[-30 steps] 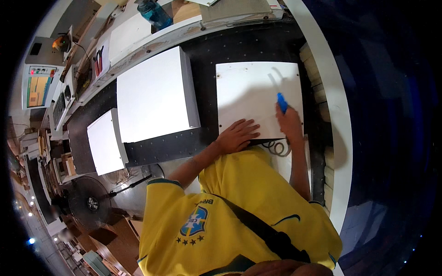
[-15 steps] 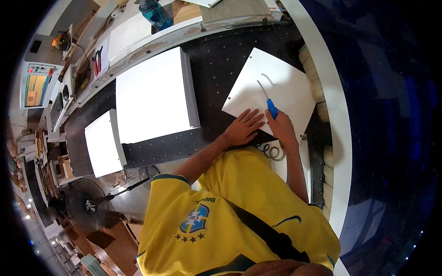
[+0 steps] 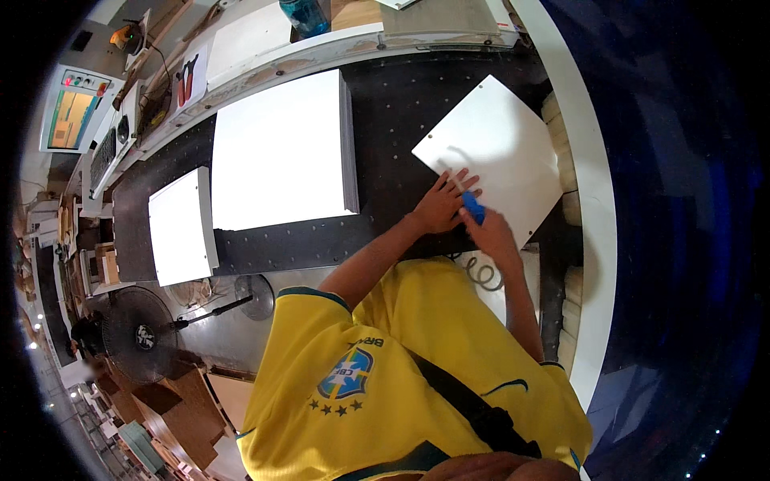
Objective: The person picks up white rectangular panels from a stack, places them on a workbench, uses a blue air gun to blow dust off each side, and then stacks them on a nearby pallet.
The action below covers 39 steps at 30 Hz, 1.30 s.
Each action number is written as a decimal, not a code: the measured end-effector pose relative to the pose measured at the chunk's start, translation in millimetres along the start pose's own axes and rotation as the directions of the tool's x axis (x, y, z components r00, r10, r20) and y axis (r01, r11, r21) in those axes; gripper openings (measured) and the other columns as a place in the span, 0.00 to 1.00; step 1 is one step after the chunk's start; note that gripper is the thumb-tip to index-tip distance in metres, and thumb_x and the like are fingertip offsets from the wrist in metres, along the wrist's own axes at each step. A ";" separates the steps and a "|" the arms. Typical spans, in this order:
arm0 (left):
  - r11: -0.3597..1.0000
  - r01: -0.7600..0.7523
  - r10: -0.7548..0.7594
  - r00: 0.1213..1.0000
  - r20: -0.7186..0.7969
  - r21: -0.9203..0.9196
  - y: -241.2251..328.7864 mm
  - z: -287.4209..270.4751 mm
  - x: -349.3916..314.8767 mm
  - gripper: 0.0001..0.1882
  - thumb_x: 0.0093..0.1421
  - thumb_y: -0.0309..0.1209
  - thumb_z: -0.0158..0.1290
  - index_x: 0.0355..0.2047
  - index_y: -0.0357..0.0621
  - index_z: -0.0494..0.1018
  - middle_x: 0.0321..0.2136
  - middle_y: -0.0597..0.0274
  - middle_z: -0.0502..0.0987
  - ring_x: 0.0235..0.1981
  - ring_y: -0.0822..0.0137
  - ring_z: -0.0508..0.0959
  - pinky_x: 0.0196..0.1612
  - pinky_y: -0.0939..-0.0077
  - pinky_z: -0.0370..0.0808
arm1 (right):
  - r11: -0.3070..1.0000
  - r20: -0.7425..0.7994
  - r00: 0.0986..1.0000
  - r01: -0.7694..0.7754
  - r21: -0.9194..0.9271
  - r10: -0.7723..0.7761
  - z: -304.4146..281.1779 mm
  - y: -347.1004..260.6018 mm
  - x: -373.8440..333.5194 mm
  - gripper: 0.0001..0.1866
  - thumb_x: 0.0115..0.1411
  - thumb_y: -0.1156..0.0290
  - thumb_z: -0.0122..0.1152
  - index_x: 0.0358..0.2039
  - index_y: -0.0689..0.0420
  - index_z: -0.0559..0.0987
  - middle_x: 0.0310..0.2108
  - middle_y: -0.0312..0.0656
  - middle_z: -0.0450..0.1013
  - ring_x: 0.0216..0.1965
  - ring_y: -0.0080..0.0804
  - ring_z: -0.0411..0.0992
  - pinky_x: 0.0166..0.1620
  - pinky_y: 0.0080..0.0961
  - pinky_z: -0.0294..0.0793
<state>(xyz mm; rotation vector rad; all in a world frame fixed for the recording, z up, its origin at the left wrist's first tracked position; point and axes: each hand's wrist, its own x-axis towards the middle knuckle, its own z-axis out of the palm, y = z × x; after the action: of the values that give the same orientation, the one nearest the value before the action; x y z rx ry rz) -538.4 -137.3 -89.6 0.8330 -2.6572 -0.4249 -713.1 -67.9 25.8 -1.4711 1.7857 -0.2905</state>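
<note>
A white square panel (image 3: 505, 144) with small holes near its corners lies turned at an angle on the dark table. My left hand (image 3: 443, 204) rests at its near left edge, fingers stretched and spread over the surface. My right hand (image 3: 492, 236) is closed around a blue air blow gun (image 3: 473, 207) with a thin nozzle. That nozzle points away over the panel and passes close to my left fingers; whether it touches them is hard to tell. Near my right wrist hangs a coiled hose (image 3: 484, 275), its join to the gun hidden.
A large stack of white panels (image 3: 281, 152) sits left of centre on the dark perforated table (image 3: 393, 112). Farther left lies a smaller white stack (image 3: 178, 228). Along the back ledge are red pliers (image 3: 186, 80) and a blue bottle (image 3: 305, 18). A fan (image 3: 144, 333) stands lower left.
The square panel has turned clockwise and shifted slightly away. My left hand has moved farther onto it, near the nozzle, and its fingers have spread. The whole view has shifted a little.
</note>
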 end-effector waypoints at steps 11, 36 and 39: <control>0.999 0.033 -0.034 0.999 -0.027 -0.036 -37.7 1.0 30.4 0.30 0.72 0.44 0.53 0.73 0.57 0.65 0.78 0.55 0.54 0.80 0.52 0.48 0.80 0.46 0.41 | 0.974 -0.143 0.988 0.084 0.209 -0.055 12.1 49.3 -41.0 0.31 0.70 0.41 0.61 0.32 0.61 0.82 0.20 0.47 0.75 0.24 0.43 0.76 0.31 0.41 0.72; 0.980 0.165 -0.161 0.986 -0.047 0.112 -3.4 -13.8 -17.3 0.31 0.74 0.46 0.51 0.75 0.55 0.62 0.78 0.51 0.52 0.80 0.47 0.47 0.79 0.43 0.41 | 0.926 -0.207 0.909 -0.323 0.196 0.361 5.6 63.5 -70.5 0.37 0.68 0.33 0.57 0.31 0.62 0.83 0.27 0.54 0.80 0.33 0.58 0.81 0.39 0.51 0.78; 0.977 0.173 -0.168 0.984 -0.051 0.122 5.3 -19.3 -28.9 0.33 0.72 0.45 0.52 0.75 0.56 0.61 0.78 0.51 0.53 0.79 0.46 0.49 0.79 0.42 0.43 | 0.991 -0.065 0.990 -0.125 0.043 0.128 13.7 21.0 -46.4 0.37 0.67 0.33 0.56 0.34 0.61 0.84 0.27 0.53 0.81 0.34 0.57 0.81 0.41 0.52 0.79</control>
<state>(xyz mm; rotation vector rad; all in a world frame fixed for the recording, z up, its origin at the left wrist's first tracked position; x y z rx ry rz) -511.1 -119.6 -76.4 1.1020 -2.6067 -0.2803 -718.1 -15.5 23.3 -1.3284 1.9075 -0.3116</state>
